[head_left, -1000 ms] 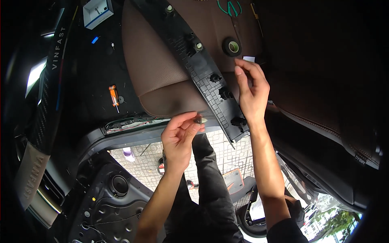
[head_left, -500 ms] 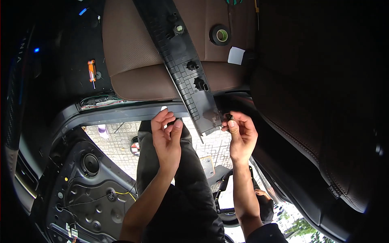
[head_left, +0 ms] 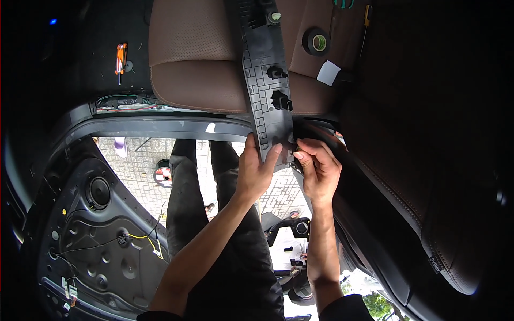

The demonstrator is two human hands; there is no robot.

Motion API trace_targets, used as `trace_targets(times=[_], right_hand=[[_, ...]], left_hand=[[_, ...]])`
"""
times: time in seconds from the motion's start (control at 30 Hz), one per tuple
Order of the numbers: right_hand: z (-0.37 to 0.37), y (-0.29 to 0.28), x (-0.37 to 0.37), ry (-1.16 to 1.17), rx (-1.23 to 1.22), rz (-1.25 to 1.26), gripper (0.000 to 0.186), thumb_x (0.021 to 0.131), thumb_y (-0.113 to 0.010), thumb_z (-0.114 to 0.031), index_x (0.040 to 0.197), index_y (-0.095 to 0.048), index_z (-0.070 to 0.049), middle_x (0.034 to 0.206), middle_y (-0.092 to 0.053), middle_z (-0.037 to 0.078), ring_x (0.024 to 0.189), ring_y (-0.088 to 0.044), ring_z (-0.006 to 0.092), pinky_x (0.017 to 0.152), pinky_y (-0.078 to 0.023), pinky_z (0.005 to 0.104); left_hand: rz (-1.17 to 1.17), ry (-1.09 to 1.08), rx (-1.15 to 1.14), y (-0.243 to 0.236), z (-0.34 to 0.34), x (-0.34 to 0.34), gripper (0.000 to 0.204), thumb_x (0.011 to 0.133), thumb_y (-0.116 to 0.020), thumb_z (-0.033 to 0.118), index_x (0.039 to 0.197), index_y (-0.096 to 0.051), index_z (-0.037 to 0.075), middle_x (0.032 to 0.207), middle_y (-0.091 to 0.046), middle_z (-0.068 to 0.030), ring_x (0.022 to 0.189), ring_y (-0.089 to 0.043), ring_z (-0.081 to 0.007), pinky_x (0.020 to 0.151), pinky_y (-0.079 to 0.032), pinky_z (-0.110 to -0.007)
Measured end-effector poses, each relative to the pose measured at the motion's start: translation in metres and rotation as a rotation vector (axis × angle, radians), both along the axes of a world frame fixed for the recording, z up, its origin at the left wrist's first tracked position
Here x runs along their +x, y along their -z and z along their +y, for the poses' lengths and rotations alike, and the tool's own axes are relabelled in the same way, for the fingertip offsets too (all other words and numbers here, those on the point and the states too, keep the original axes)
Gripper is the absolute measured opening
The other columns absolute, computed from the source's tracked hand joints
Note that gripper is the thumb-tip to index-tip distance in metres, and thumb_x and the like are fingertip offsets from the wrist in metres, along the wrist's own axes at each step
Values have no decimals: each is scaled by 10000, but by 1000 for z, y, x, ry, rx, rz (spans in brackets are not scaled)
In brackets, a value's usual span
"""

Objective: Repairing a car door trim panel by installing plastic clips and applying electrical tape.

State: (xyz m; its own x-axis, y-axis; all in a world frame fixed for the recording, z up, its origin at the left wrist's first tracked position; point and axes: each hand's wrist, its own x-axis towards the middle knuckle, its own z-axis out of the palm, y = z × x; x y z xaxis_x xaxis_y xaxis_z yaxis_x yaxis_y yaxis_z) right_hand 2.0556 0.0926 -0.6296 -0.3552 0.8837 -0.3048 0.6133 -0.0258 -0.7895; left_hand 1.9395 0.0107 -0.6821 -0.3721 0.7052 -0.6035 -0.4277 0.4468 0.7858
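We see the brown seat (head_left: 193, 88) first, the broadest thing here, filling the upper middle. Below it to the left stands the bare inner door (head_left: 112, 259), dark and dotted with openings, a yellow wire looping out of one. We find the long sill (head_left: 166, 127) curving across the doorway, with bundled wires (head_left: 128, 101) lying in the open channel on its seat side. The black trim strip (head_left: 262, 88) runs from over the seat down across the sill, its patterned face toward us, its lower end between both hands. Our left hand (head_left: 255, 174) grips that end, thumb on the face and fingers around the left edge. Our right hand (head_left: 321, 174) is narrowed, thumb and fingertips at the strip's right edge; we cannot tell whether they pinch a small piece. A round black speaker (head_left: 98, 191) fills its opening in the door. On the seat we have a white paper (head_left: 327, 73) and, just above it, a tape roll (head_left: 308, 41). An orange folding tool (head_left: 121, 58) lies left of the seat. Smallest, a pale clip (head_left: 274, 16) sits in a black holder on the strip
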Motion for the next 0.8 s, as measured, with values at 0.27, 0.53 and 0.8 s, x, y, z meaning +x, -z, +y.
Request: trace_targets(times=[0.27,0.53,0.8], right_hand=[[9,-6,-12,-155,77,-97,156,828,-766,-51,943,-701,32,934,-728,99,819,-690,176,774,-528,260],[10,-5,-19,-266,165,-138,102,827,-763,-45,881,-691,4,877,-698,98,742,-664,232,679,-524,302],[14,-7,-25,-388,88,-88,136,794,-782,-37,909,-723,5,908,-728,113,789,-685,220,739,-532,303]], left_hand=[[78,-24,-103,-16,1,-7,345,956,-690,245,1128,-538,-13,878,-691,-95,783,-618,-122,731,-497,-291],[212,-11,-150,-25,2,-8,318,915,-700,178,1078,-508,-17,754,-685,-163,677,-705,-321,615,-525,-375],[339,-94,-133,-27,-7,-12,306,902,-708,163,1070,-513,-5,724,-670,-154,646,-693,-330,569,-512,-387]])
